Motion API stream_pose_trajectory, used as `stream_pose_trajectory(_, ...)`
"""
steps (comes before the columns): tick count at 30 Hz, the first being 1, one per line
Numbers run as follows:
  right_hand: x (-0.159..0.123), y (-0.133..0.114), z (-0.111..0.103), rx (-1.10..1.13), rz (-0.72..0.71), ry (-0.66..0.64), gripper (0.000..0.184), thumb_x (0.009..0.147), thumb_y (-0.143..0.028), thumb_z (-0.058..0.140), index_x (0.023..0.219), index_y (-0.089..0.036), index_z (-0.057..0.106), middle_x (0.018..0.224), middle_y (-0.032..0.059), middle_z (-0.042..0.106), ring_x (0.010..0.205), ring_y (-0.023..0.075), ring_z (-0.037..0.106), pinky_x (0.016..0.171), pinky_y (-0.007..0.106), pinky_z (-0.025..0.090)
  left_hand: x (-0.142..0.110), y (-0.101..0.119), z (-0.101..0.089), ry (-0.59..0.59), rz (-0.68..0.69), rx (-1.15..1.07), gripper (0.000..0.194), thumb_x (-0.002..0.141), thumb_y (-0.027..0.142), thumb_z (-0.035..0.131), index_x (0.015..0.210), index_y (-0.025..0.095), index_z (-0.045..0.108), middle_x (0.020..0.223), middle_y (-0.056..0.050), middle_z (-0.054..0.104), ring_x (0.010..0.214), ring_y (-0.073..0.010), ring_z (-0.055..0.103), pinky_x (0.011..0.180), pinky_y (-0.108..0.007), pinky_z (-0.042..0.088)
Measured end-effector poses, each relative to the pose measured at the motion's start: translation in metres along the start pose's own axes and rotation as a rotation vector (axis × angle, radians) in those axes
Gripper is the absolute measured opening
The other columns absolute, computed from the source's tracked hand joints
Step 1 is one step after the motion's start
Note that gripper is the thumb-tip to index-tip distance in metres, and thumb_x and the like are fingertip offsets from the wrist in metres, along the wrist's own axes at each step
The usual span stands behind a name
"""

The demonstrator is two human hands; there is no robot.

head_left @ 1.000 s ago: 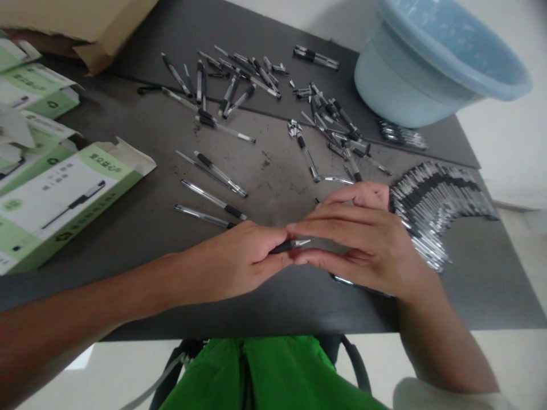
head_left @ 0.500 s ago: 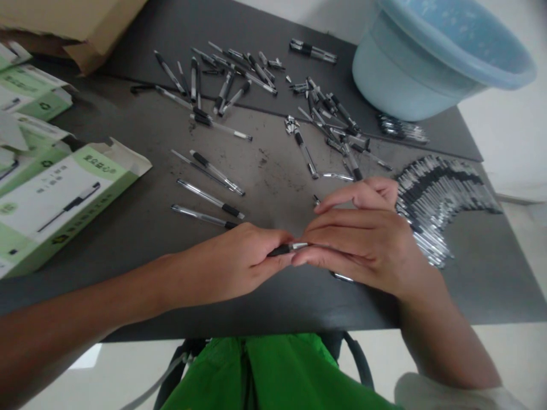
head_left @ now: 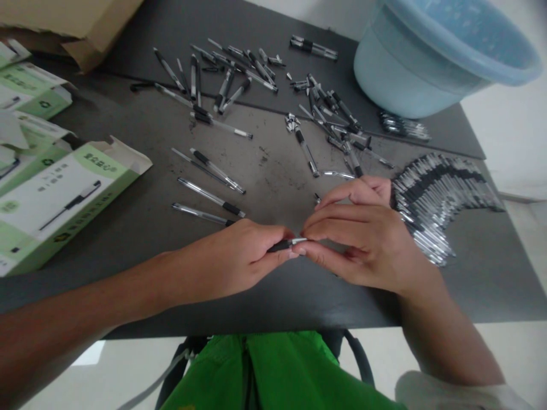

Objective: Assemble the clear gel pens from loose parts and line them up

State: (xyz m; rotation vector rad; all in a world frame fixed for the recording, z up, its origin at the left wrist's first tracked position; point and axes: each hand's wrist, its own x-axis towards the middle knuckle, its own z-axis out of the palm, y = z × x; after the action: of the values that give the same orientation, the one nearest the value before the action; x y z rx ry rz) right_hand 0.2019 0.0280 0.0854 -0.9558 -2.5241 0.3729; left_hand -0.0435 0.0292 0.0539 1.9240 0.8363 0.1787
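Observation:
Between my two hands, near the table's front edge, is a pen (head_left: pixel 280 246) with a black grip and a silvery tip. My left hand (head_left: pixel 239 256) is closed around its barrel, most of which is hidden in the palm. The fingertips of my right hand (head_left: pixel 363 242) pinch the pen's tip end from the other side. Just beyond my left hand lie a clear pen (head_left: pixel 209 196) and another pen (head_left: pixel 199 212) with its end behind that hand. Close to my right hand spreads a fanned row of pens (head_left: pixel 444 188).
Loose pens and parts (head_left: pixel 231 68) are scattered at the back, with another pile (head_left: pixel 333 114) right of them. A light-blue bucket (head_left: pixel 410 68) stands back right. Green-and-white pen boxes (head_left: pixel 64 199) and a cardboard box (head_left: pixel 85 34) occupy the left. Small tips (head_left: pixel 293 122) lie mid-table.
My right fingers have shifted slightly and bent more at the pen's tip. My left hand keeps its hold, nearly still.

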Motion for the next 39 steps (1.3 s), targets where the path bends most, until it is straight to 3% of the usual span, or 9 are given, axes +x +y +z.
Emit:
stream_pose_trajectory(4,-0.003,0.002,-0.002,0.014,-0.038,0.029,0.034,0.09,-0.029,0.083,0.123,-0.033,0.075,0.118,-0.0043,0.082,0.111,0.026,0.072,0.097,0.047,0.052,0.0,-0.001,0.0,-0.005,0.017,-0.017,0.029,0.112,0.039,0.05,0.097,0.019,0.066,0.08,0.002,0.071,0.07,-0.0144,0.069,0.062,-0.026,0.038)
stream_pose_trajectory(8,-0.005,0.0,-0.002,0.047,-0.04,0.02,0.027,0.092,-0.022,0.08,0.117,-0.032,0.076,0.116,-0.0055,0.082,0.116,0.0255,0.072,0.1,0.045,0.053,0.0,0.001,0.0,0.018,0.02,0.01,0.033,0.111,0.038,0.051,0.087,0.019,0.063,0.069,0.004,0.064,0.062,-0.0132,0.065,0.057,-0.026,0.035)
stream_pose_trajectory(16,0.002,-0.007,0.005,0.056,-0.007,0.009,0.002,0.095,-0.028,0.077,0.094,-0.026,0.077,0.098,-0.0029,0.083,0.106,0.0238,0.072,0.098,0.046,0.049,-0.003,0.002,0.002,0.034,0.025,-0.016,0.026,0.112,0.034,0.05,0.099,0.02,0.068,0.085,0.002,0.075,0.075,-0.0149,0.072,0.064,-0.026,0.041)
stream_pose_trajectory(19,0.004,-0.007,0.004,0.017,0.014,0.067,0.012,0.09,-0.036,0.082,0.084,-0.027,0.076,0.086,-0.0037,0.081,0.1,0.0259,0.071,0.099,0.051,0.044,-0.003,0.001,0.002,0.007,0.024,-0.009,0.024,0.111,0.033,0.05,0.104,0.02,0.069,0.086,0.0,0.075,0.077,-0.0172,0.072,0.064,-0.027,0.04)
stream_pose_trajectory(22,0.002,-0.003,0.001,0.012,0.021,0.102,0.028,0.082,-0.046,0.088,0.104,-0.032,0.079,0.101,-0.002,0.084,0.103,0.0289,0.072,0.098,0.052,0.047,-0.003,-0.001,0.001,0.016,0.027,0.012,0.027,0.112,0.036,0.05,0.102,0.019,0.068,0.082,-0.001,0.073,0.073,-0.0176,0.071,0.062,-0.028,0.038)
stream_pose_trajectory(24,0.0,0.0,-0.001,0.037,0.014,0.078,0.034,0.084,-0.042,0.087,0.116,-0.035,0.078,0.111,-0.0026,0.083,0.109,0.0297,0.073,0.099,0.052,0.05,-0.003,-0.001,0.001,0.033,0.036,0.026,0.027,0.111,0.037,0.051,0.098,0.019,0.066,0.078,0.0,0.071,0.069,-0.0164,0.069,0.061,-0.027,0.037)
stream_pose_trajectory(28,-0.001,0.002,-0.002,0.083,-0.018,0.024,0.022,0.092,-0.027,0.081,0.111,-0.038,0.079,0.11,-0.007,0.083,0.112,0.0278,0.074,0.101,0.051,0.053,-0.003,0.0,0.002,0.057,0.055,0.019,0.03,0.112,0.036,0.052,0.087,0.019,0.06,0.071,0.003,0.064,0.06,-0.0131,0.064,0.058,-0.026,0.035)
stream_pose_trajectory(35,0.0,-0.002,-0.001,0.107,-0.057,-0.032,0.019,0.092,-0.025,0.08,0.109,-0.031,0.078,0.111,-0.0055,0.083,0.113,0.0252,0.074,0.101,0.049,0.055,-0.005,-0.002,0.007,0.042,0.051,0.049,0.029,0.112,0.035,0.05,0.089,0.02,0.06,0.07,0.002,0.064,0.063,-0.0153,0.066,0.058,-0.028,0.035)
stream_pose_trajectory(39,0.001,-0.001,-0.001,0.09,-0.05,0.011,0.017,0.092,-0.027,0.08,0.108,-0.032,0.078,0.109,-0.0054,0.084,0.113,0.025,0.074,0.101,0.05,0.054,-0.002,-0.001,0.008,0.07,0.044,0.014,0.026,0.11,0.034,0.052,0.095,0.018,0.065,0.079,-0.001,0.071,0.067,-0.016,0.067,0.062,-0.028,0.038)
